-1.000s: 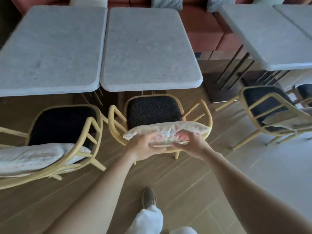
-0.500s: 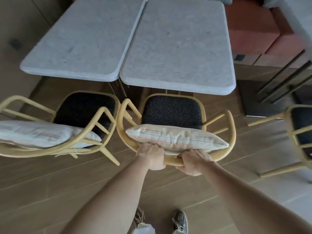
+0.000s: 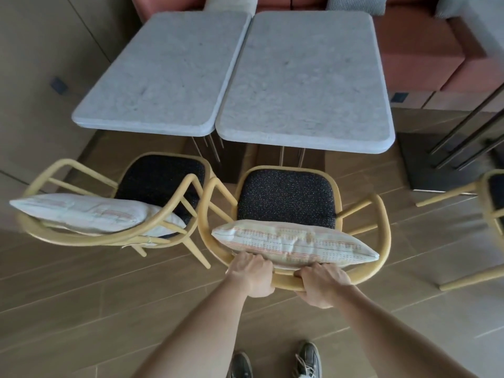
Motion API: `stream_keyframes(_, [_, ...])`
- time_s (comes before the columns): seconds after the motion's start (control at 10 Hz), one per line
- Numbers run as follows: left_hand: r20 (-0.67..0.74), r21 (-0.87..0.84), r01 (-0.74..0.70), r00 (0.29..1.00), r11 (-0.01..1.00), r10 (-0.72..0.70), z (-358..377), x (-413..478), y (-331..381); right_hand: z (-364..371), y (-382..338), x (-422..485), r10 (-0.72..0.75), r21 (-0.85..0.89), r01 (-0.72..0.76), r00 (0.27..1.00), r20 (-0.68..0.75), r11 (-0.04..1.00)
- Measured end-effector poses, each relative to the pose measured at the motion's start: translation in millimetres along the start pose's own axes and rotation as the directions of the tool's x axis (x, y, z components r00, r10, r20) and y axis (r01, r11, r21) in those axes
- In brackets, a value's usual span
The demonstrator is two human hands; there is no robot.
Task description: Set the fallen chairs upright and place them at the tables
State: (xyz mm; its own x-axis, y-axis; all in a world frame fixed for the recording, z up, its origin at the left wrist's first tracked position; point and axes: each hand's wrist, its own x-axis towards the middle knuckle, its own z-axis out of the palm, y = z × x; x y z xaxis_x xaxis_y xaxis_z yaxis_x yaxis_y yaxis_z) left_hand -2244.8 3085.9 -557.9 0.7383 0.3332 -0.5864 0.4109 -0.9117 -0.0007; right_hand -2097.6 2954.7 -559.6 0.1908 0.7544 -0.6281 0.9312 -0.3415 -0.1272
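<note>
A yellow-framed chair point(image 3: 381, 214) with a dark speckled seat stands upright in front of the right grey stone table point(image 3: 305, 85). A striped cushion point(image 3: 294, 244) leans against its curved backrest. My left hand point(image 3: 252, 274) and my right hand point(image 3: 321, 283) both grip the top rail of that backrest, side by side. A second upright yellow chair point(image 3: 174, 197) with a pale cushion point(image 3: 81, 212) stands to its left, in front of the left grey table point(image 3: 169, 75).
A third yellow chair point(image 3: 488, 203) shows partly at the right edge beside a dark metal table base point(image 3: 436, 159). A red bench seat point(image 3: 420, 47) runs behind the tables. A beige wall panel closes the left side. My shoes stand on the wood-look floor below.
My hands went from the cushion down to the backrest rail and now grip it. My view has shifted, so the chair and tables appear further right; my feet have stepped in behind the chair.
</note>
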Motion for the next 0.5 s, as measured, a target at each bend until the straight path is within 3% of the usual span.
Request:
stream_keyframes(0.3, [-0.034,-0.001,-0.003,0.999,1.000,0.002,6,-10,-3,5,-8,-3,-0.012,-0.012,0.012,1.000,-0.019,1.000])
stream_keyframes(0.4, [-0.045,-0.266,-0.027,0.999,0.964,0.016,1,-29,-16,-5,-5,-17,-0.068,0.084,0.069,0.998,-0.008,0.994])
stream_keyframes(0.5, [-0.293,-0.761,-0.154,0.948,0.630,-0.122,-7,-66,-34,-25,-3,-44,-0.013,0.446,0.102,0.980,-0.198,0.889])
